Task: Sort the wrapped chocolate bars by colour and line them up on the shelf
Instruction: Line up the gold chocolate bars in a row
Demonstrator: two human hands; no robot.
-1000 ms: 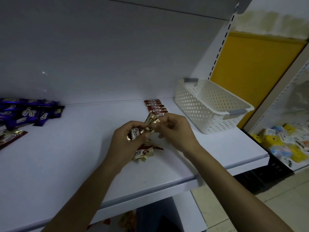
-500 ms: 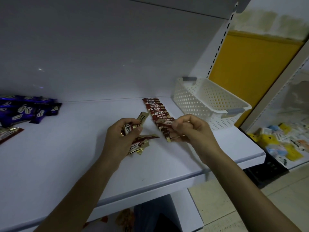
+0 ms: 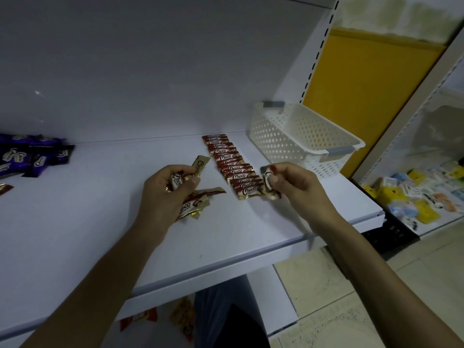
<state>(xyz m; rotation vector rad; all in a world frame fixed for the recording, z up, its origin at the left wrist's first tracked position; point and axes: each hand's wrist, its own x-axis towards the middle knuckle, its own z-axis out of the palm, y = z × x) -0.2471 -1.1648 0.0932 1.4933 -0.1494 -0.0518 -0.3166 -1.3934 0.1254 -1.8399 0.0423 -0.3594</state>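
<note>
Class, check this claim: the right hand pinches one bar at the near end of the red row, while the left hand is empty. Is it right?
No. The head view shows the left hand gripping a bunch of red-and-gold Choco bars, not empty. The right hand does pinch one bar at the near end of the red row.

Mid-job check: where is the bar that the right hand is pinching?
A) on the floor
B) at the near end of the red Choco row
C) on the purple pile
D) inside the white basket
B: the right hand pinches the bar beside the near end of the red Choco row, outside the white basket.
</note>
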